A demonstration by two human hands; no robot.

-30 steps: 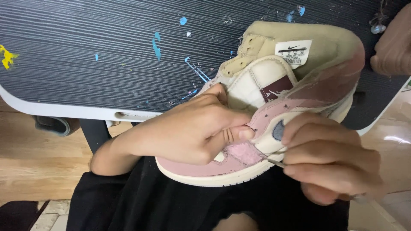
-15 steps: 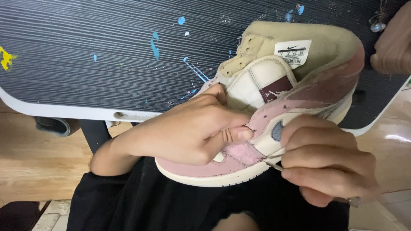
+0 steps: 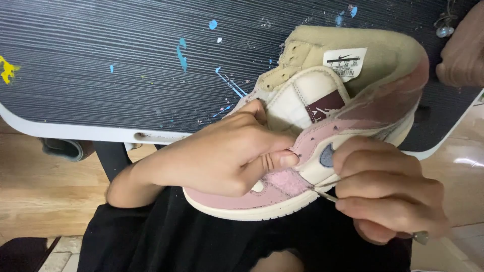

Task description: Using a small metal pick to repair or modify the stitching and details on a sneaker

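A pink, cream and tan high-top sneaker (image 3: 353,85) lies on its side over my lap, its collar toward the table. My left hand (image 3: 222,156) grips the shoe's side, thumb pressed against the pink panel near the eyelets. My right hand (image 3: 388,194) is closed around a thin metal tool (image 3: 327,195) whose tip touches the cream panel just above the sole. The tool's other end pokes out under my fist (image 3: 421,236).
A dark ribbed tabletop (image 3: 126,65) with blue and yellow paint flecks and a white rim lies beyond the shoe. Another person's hand (image 3: 461,50) shows at the top right. Wooden floor (image 3: 45,191) and my black clothing (image 3: 176,242) lie below.
My right hand has shifted very slightly with the tool against the shoe. The left hand and the sneaker stay where they were.
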